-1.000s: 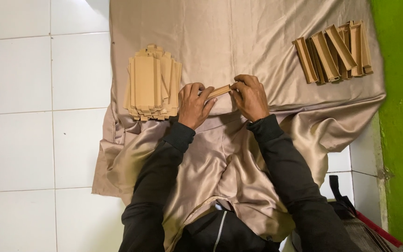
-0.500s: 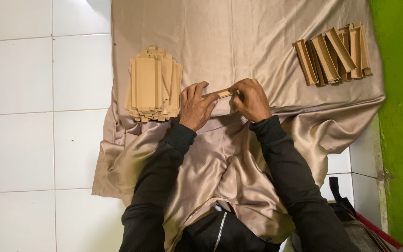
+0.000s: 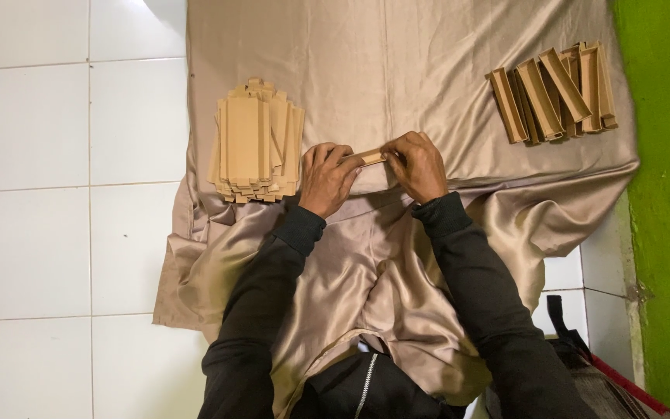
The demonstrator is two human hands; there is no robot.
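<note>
A narrow cardboard piece (image 3: 371, 157) is gripped at both ends by the left hand (image 3: 329, 178) and right hand (image 3: 420, 164) over the satin cloth (image 3: 397, 70), midway between flat blanks (image 3: 256, 141) and folded trays (image 3: 556, 91), each pile within reach.

Probably a home floor workspace: white tiles (image 3: 56, 256), spread satin cloth (image 3: 397, 70), green wall (image 3: 664, 194)

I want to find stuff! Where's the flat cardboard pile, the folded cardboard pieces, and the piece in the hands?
flat cardboard pile (image 3: 256, 143), head view, top sheet's middle.
folded cardboard pieces (image 3: 552, 93), head view, a middle piece.
held cardboard piece (image 3: 371, 157), head view, bit showing between hands.
</note>
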